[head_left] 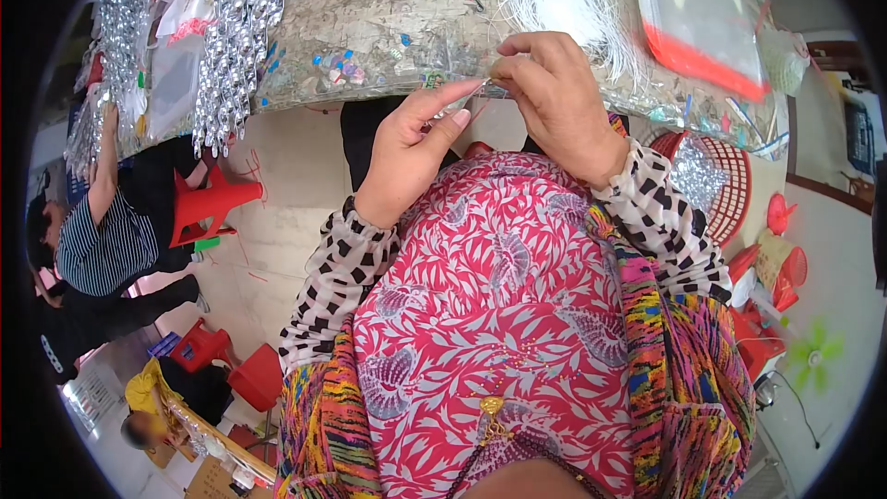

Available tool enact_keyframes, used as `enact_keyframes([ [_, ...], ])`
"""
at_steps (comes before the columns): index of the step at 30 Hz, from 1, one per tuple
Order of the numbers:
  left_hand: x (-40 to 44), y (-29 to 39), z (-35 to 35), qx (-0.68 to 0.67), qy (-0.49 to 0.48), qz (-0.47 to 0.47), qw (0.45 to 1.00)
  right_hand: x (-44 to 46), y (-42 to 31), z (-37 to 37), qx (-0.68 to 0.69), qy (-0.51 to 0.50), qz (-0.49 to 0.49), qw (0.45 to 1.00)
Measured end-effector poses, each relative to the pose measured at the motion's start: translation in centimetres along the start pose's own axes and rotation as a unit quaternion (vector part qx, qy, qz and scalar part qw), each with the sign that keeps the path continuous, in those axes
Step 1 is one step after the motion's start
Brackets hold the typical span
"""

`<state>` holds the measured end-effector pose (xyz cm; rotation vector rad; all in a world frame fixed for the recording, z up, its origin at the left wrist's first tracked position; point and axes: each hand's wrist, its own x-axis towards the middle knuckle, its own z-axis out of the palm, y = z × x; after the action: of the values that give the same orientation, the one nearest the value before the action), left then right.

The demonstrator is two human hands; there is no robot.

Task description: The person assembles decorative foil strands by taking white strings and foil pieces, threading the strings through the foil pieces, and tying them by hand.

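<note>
Near the table's front edge, my left hand [413, 150] has its thumb and index finger stretched toward a small thin piece, with a gap between the fingertips. My right hand [560, 103] pinches at the same spot, its fingertips around something small and silvery that I cannot make out. The two hands' fingertips nearly meet. Behind them on the worn, plastic-covered table [360, 14] lies a bundle of white strings [565, 2]. At the table's left, strands of silver shiny pieces [242, 32] hang over the edge.
A clear bag with a red edge [699, 18] lies at the table's right. Below it stands a red basket [711, 180] holding silver pieces. A person in a striped shirt [106, 240] works at the left, beside a red stool [211, 205]. Another person in yellow [152, 393] sits lower left.
</note>
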<state>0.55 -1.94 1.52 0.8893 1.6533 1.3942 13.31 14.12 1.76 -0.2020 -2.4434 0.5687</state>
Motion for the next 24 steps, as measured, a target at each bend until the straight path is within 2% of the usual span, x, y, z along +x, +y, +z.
enact_keyframes([
  [2, 0.0, 0.0, 0.0, 0.053, -0.002, 0.038, 0.998, -0.2, 0.3, 0.1, 0.006, -0.007, -0.011, 1.000],
  [6, 0.1, -0.5, 0.0, 0.060, -0.008, 0.034, 0.998, -0.4, 0.6, -0.3, -0.003, -0.041, -0.031, 0.999],
  [8, 0.4, -1.1, -0.2, 0.136, -0.019, 0.080, 0.987, -0.5, 0.6, -0.6, -0.039, -0.095, -0.039, 0.994],
  [15, 0.5, -1.2, -0.2, 0.162, -0.009, 0.065, 0.985, -0.2, 1.9, -0.2, -0.059, -0.098, -0.064, 0.991],
  [17, 0.6, -1.6, -0.2, 0.141, 0.031, 0.078, 0.987, 0.4, 2.2, 0.0, -0.071, -0.060, -0.004, 0.996],
  [18, 0.7, -1.6, -0.3, 0.140, 0.032, 0.078, 0.987, 0.6, 2.4, 0.1, -0.071, -0.060, -0.005, 0.996],
  [20, 0.7, -1.6, -0.5, 0.131, 0.045, 0.014, 0.990, 1.3, 2.7, 0.6, -0.086, -0.041, 0.064, 0.993],
  [24, 1.2, -2.3, -0.6, 0.108, 0.070, 0.016, 0.992, 1.9, 3.3, 2.2, -0.108, -0.025, 0.124, 0.986],
])
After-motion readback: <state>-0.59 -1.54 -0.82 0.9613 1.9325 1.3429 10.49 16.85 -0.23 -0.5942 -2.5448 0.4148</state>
